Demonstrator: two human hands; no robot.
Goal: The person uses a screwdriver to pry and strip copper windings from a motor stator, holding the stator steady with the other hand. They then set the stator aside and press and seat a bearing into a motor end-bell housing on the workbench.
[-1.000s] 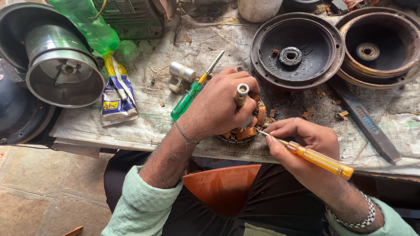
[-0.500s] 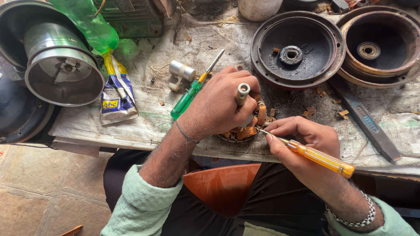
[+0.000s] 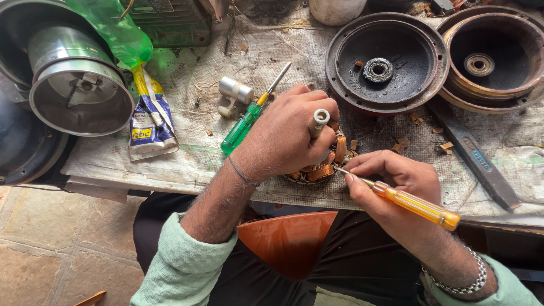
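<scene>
My left hand (image 3: 286,133) is closed over a round motor stator with copper windings (image 3: 331,161) that lies near the bench's front edge; a pale shaft end (image 3: 319,120) sticks up between its fingers. My right hand (image 3: 391,181) grips a screwdriver with an orange-yellow handle (image 3: 419,205), and its thin tip touches the windings on the right side of the stator. Much of the stator is hidden under my left hand.
A green-handled screwdriver (image 3: 246,119) and a small silver cylinder (image 3: 235,90) lie behind my left hand. Two round dark motor covers (image 3: 388,59) (image 3: 490,56) sit at the back right, a metal drum (image 3: 73,85) at the left, a flat dark bar (image 3: 473,161) at the right. A printed pouch (image 3: 148,122) lies on the cloth.
</scene>
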